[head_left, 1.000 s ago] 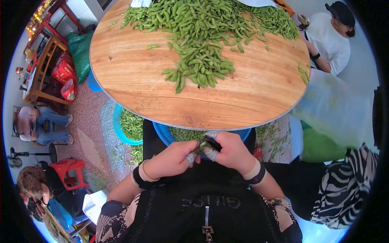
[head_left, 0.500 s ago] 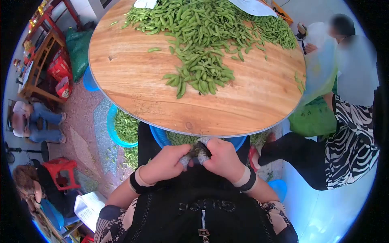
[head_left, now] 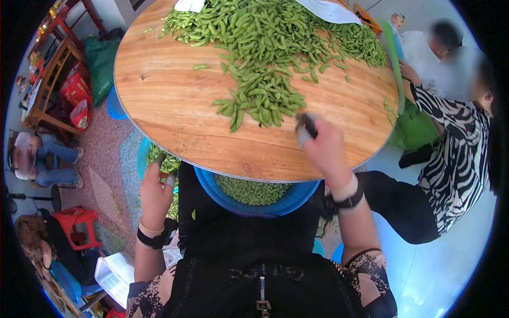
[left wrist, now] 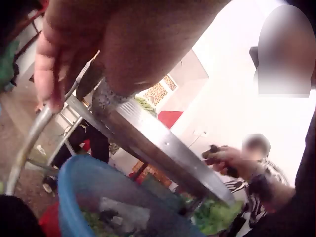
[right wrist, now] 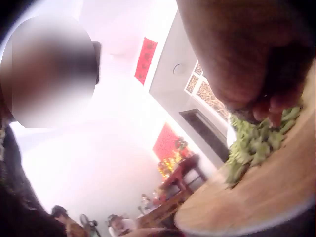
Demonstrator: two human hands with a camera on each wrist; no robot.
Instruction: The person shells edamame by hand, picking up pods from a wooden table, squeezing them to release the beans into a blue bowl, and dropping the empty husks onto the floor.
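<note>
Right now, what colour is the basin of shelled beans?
The basin is blue; it shows best in the head view.

Together before, the left fingers (head_left: 154,169) have moved out towards the teal basin (head_left: 142,157) and the right fingers (head_left: 304,136) over the desk (head_left: 212,140), near the pods (head_left: 260,98).

Patterned sleeves (head_left: 369,266) flank a zipped black top (head_left: 233,294)
</note>
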